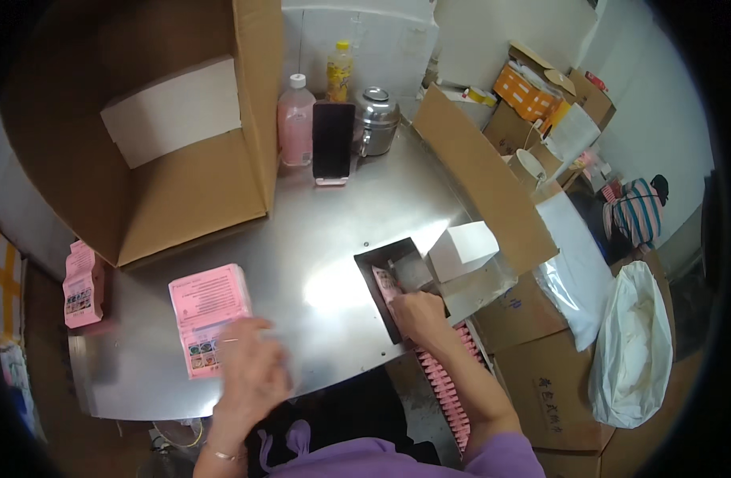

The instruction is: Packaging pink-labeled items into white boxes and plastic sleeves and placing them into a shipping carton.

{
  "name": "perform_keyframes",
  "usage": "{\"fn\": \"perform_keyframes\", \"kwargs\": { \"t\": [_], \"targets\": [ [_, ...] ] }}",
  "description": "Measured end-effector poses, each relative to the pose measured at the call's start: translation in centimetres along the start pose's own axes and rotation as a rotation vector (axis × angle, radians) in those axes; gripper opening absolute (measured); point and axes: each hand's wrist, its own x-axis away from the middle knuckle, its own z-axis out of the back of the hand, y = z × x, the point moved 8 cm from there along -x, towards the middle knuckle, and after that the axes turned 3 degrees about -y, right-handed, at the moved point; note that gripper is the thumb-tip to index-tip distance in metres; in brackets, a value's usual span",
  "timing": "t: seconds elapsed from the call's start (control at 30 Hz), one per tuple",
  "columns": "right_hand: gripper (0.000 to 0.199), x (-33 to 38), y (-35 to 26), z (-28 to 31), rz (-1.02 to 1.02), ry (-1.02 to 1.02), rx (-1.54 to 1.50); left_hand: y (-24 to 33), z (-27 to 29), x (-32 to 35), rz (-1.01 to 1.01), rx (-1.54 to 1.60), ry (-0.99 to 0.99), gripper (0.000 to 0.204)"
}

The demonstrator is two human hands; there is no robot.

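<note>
The left hand (252,368) blurs at a pink printed paper stack (209,299); the right hand (418,315) is at a pink packet (385,280) inside the silvery metal worktop (302,239); I cannot tell either hand's fingers' state.

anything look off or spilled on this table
No spill or damage that I can see. Slightly odd: the far-left pink stack sits right at the edge of the table, perhaps partly over it, so it looks less secure than the pink stack by the left hand.

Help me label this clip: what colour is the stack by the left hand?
The stack is pink, best seen in the head view.
</note>
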Motion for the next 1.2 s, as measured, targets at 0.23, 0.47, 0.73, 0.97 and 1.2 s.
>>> {"fn": "perform_keyframes", "kwargs": {
  "t": [0.23, 0.47, 0.73, 0.97, 1.2],
  "targets": [
    [0.020, 1.1, 5.2, 9.8, -0.182, 0.685, 0.337, -7.9, 2.9, 3.0, 0.293, -0.403, -0.030, 0.018],
    [0.025, 0.4, 7.4, 9.5, -0.190, 0.699, 0.153, 0.4, -5.3, -1.1, 0.002, 0.119, -0.091, 0.020],
    [0.036, 7.2, -10.7, 3.0, 0.580, 0.373, -0.169, 2.1, -8.6, -0.8, -0.136, 0.076, -0.218, 0.063],
    [0.033, -1.6, -11.3, -1.1, 0.325, -0.046, 0.076, 3.2, -10.1, -2.4, -0.022, -0.013, -0.062, 0.096],
    [0.028, 1.2, -1.0, 10.0, -0.038, 0.544, 0.162, 1.2, -9.7, -0.8, 0.058, -0.252, -0.204, 0.070]
  ]
}}
